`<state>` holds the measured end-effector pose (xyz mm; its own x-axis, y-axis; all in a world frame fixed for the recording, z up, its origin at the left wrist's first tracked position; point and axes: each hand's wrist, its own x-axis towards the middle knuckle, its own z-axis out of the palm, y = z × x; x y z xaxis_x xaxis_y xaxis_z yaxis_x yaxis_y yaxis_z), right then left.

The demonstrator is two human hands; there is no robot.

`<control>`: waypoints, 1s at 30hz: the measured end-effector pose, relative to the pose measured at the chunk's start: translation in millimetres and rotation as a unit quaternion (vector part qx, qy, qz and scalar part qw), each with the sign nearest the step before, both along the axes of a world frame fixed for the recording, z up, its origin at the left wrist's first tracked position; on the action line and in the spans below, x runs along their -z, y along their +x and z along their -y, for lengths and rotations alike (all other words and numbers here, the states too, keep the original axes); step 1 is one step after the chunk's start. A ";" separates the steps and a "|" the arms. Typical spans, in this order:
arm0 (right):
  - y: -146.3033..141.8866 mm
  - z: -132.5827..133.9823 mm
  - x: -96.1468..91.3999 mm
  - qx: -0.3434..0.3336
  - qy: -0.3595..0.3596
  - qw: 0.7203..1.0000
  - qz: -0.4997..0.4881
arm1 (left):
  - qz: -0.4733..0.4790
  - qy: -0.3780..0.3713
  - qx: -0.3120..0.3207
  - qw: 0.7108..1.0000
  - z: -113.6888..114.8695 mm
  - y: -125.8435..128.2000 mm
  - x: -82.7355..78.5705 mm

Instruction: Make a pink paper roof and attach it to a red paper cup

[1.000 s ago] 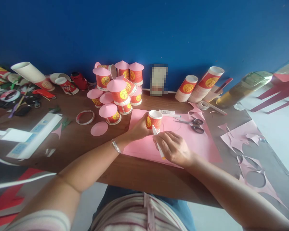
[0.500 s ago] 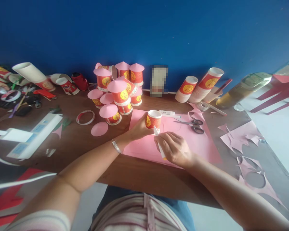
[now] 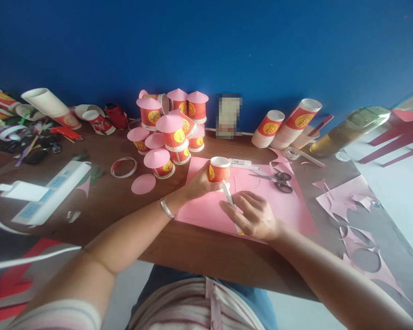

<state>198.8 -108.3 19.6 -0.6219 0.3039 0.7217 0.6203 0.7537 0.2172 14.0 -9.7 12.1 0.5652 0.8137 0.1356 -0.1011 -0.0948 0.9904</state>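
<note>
My left hand (image 3: 196,182) is closed round a red paper cup (image 3: 219,169) with a yellow emblem, standing on a pink paper sheet (image 3: 289,206). My right hand (image 3: 256,215) grips a white pen-like tool (image 3: 230,198) whose tip touches the cup's base. A silver bracelet (image 3: 165,208) sits on my left wrist.
A pile of red cups with pink cone lids (image 3: 170,130) stands behind the sheet. Scissors (image 3: 278,180) and a tape roll (image 3: 291,152) lie to the right, near stacked cups (image 3: 291,121). A pink paper disc (image 3: 143,184), a ring (image 3: 123,167) and a power strip (image 3: 51,190) lie left. Pink offcuts (image 3: 359,229) lie right.
My right hand has slid slightly right and down along the sheet, tilting the tool so its tip stays at the cup's base. The left hand and cup stayed put.
</note>
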 end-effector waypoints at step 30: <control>18.3 -22.2 19.6 0.150 -0.101 0.980 -0.087 | 0.111 -0.187 0.089 0.972 -1.8 -6.0 1.5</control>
